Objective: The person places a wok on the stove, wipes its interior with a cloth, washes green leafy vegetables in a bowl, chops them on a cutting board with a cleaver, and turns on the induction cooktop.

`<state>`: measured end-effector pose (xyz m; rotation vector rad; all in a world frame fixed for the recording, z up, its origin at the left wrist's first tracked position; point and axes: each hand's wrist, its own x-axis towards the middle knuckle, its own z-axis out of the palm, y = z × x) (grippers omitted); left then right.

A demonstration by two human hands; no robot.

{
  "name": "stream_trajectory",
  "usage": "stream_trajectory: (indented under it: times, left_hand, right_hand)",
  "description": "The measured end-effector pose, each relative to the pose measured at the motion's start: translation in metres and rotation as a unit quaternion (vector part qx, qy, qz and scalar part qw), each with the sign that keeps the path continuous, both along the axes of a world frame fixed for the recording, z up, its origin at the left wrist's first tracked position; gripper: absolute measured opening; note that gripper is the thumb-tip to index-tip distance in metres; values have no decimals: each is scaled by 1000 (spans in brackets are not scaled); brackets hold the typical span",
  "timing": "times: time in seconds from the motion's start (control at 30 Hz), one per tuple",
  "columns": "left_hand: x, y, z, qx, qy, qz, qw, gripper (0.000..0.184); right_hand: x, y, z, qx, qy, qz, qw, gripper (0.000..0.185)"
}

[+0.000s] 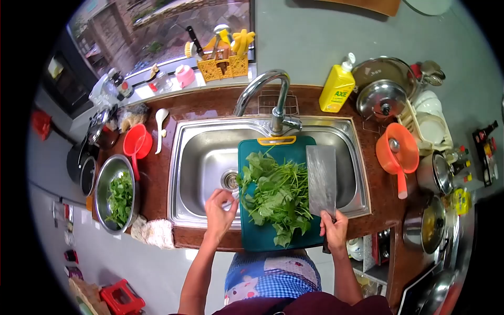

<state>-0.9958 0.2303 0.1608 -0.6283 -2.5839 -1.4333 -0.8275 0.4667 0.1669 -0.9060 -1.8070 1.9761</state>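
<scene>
Many bright green leaves (275, 194) sprawl tangled, right grip (334, 229) clasping a cleaver (322, 178), left grip (219, 212) loosely parted.

Counted at the sink (202, 157): two bare hands, one left hand (219, 212) and one right hand (334, 229), with one cleaver (321, 178), one green cutting board (257, 239) and one faucet (282, 100). Leafy greens number two portions, one heap on the board (275, 189) and one batch (121, 195) in the single steel bowl (102, 191). Also recorded are two long-handled plastic dippers, one red (137, 137) and one orange (385, 155), one white spoon (160, 128), one yellow pump bottle (337, 88) and one utensil holder (210, 71).
</scene>
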Motion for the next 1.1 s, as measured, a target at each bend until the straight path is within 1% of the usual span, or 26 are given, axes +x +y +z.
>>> stream_trajectory:
  times: [0.03,0.1,0.17,0.23,0.27,0.37,0.4,0.5,0.53,0.63,0.67,0.77,0.8,0.87,0.9,0.93,1.03,1.07,1.1]
  left_hand:
    - [-12,10,-6,31,10,-13,999,11]
    - [-31,31,-9,2,-15,-30,999,10]
    - [-48,55,-3,-31,-3,-54,998,11]
    - [-63,78,1,-55,-10,-85,995,11]
    - [-72,90,-4,-37,-18,-100,994,11]
    - [-91,119,-11,-161,-49,-178,969,10]
    - [-97,128,-17,-190,-69,-210,956,13]
    - [-110,145,-33,-191,-141,-290,927,18]
    - [-116,149,-46,-179,-152,-307,922,27]
    - [-124,151,-55,-143,-163,-324,921,31]
    - [-126,148,-54,-85,-199,-336,917,37]
    - [-132,142,-46,1,-182,-348,920,36]
    - [-137,139,-40,-75,-145,-338,927,54]
    - [-136,135,-50,-57,-1,-269,961,71]
    - [-136,135,-57,-47,72,-231,969,79]
    - [-140,131,-65,-87,3,-266,960,94]
    - [-153,127,-110,-60,-181,-286,939,93]
    - [-153,124,-111,-103,-230,-322,913,95]
    - [-156,122,-112,-135,-235,-366,890,96]
  right_hand:
    - [0,-5,1,2,-7,-11,1000,13]
    - [0,-11,8,14,-18,-26,999,13]
    - [2,-17,15,-3,-21,-43,999,13]
    - [7,-21,17,9,-36,-64,997,13]
    - [10,-23,18,15,-41,-77,996,13]
    - [21,-31,17,20,-64,-126,990,13]
    - [26,-33,17,21,-77,-140,987,14]
    - [41,-38,12,19,-88,-177,980,14]
    - [45,-39,10,21,-91,-184,978,14]
    - [52,-39,7,24,-87,-207,974,15]
    - [55,-39,6,24,-88,-213,973,16]
    - [54,-38,5,16,-87,-222,971,19]
    - [54,-37,3,15,-86,-220,972,19]
    - [49,-36,6,8,-81,-214,974,16]
    - [46,-35,8,0,-81,-210,974,16]
    - [43,-35,9,-8,-82,-207,975,15]
    - [40,-35,10,-13,-81,-193,978,15]
    - [39,-35,9,-11,-79,-188,979,15]
    - [38,-33,9,-7,-78,-186,979,15]
